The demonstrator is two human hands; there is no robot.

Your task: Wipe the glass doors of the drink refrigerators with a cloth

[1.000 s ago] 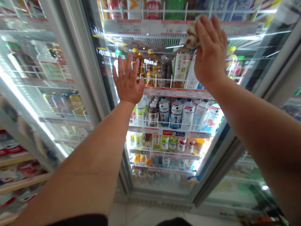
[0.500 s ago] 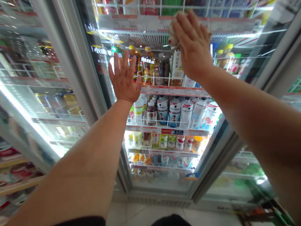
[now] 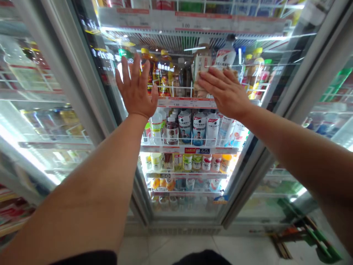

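My left hand (image 3: pixel 138 90) rests with spread fingers against the glass door (image 3: pixel 190 214) of a drinks fridge, holding nothing. My right hand (image 3: pixel 226 92) lies fairly flat against the same glass, with a beige cloth (image 3: pixel 200 89) under its fingers. Most of the cloth is hidden by the hand; a little shows past the fingertips. Behind the glass near the right hand stand a tea bottle with a pale label (image 3: pixel 202 60) and a white-labelled bottle (image 3: pixel 225 55).
Shelves of bottles fill the fridge, including a row of white-and-blue bottles (image 3: pixel 199 127). Metal door frames (image 3: pixel 252 173) run along both sides, with more fridge doors beyond. Pale floor tiles (image 3: pixel 168 248) lie below. A green and brown object (image 3: pixel 311 235) is at lower right.
My right hand has slid down the glass with the cloth, from the upper shelf edge to the bottles below. My left hand stays on the glass; the view has shifted slightly.
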